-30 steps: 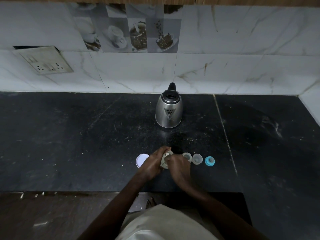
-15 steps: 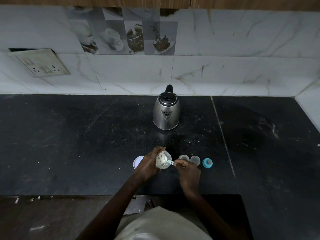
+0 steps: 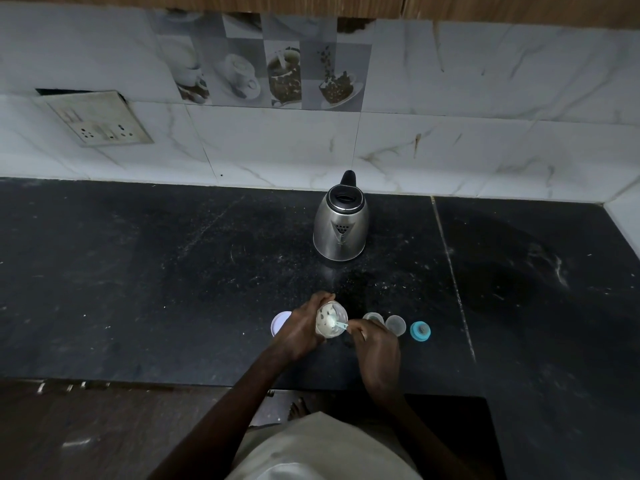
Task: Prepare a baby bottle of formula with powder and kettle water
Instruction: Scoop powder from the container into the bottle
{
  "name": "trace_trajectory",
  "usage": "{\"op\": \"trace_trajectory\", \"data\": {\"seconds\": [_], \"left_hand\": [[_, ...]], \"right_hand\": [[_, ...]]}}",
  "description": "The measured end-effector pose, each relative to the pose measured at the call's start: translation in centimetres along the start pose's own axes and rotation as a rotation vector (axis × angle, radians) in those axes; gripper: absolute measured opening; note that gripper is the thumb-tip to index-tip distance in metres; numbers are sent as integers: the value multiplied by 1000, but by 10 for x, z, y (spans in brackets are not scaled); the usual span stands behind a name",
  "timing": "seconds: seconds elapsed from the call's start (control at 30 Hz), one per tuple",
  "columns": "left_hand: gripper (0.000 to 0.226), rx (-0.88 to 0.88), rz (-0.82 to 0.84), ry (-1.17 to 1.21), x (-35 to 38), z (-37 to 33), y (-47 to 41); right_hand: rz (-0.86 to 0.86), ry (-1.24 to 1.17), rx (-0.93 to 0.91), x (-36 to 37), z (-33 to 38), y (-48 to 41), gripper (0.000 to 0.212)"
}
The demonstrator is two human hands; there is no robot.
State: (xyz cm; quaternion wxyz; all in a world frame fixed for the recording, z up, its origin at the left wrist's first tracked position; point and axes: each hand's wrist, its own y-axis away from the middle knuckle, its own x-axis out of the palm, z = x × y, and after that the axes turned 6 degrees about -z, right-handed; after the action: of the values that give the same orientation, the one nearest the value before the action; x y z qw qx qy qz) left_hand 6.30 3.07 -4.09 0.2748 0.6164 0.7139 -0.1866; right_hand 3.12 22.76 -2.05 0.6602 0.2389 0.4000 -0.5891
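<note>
While the left hand (image 3: 300, 328) grips the tilted powder tub (image 3: 327, 330), the right hand (image 3: 376, 345) pinches the scoop (image 3: 337, 323) by its handle at the tub's mouth. What looks like the bottle (image 3: 373, 317) stands just to the right, beyond the knuckles.

This is a home kitchen. A dark stone countertop (image 3: 173, 289) runs along a wall of white marble-look tiles (image 3: 485, 98), among them a band of decorative tiles (image 3: 263, 74) printed with coffee cups and beans. A steel electric kettle (image 3: 340, 230) stands on the counter near the wall, a switch and socket plate (image 3: 98, 119) is set into the tiling at the left, and a wooden cabinet edge (image 3: 311, 3) shows above
</note>
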Motion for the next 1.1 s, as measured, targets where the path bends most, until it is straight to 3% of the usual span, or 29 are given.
{"op": "trace_trajectory", "data": {"seconds": [0.1, 0.3, 0.5, 0.6, 0.77, 0.9, 1.1], "left_hand": [[100, -7, 6, -5, 0, 0, 0], [102, -21, -2, -24, -1, -4, -1], [97, -2, -16, -33, 0, -9, 1], [96, -6, -21, -44, 1, -11, 2], [98, 8, -31, -61, 1, -12, 4], [97, 18, -40, -73, 1, -13, 5], [97, -5, -50, -71, 3, -11, 6]], "right_hand": [[13, 47, -60, 2, -2, 0, 21], [43, 175, -230, -12, 3, 2, 14], [56, 190, -279, -16, 5, 3, 16], [48, 84, -131, -16, 5, 0, 18], [67, -338, 245, -12, -1, -4, 11], [-43, -351, 131, -15, -7, -1, 14], [-13, -249, 8, -17, -7, 5, 14]]}}
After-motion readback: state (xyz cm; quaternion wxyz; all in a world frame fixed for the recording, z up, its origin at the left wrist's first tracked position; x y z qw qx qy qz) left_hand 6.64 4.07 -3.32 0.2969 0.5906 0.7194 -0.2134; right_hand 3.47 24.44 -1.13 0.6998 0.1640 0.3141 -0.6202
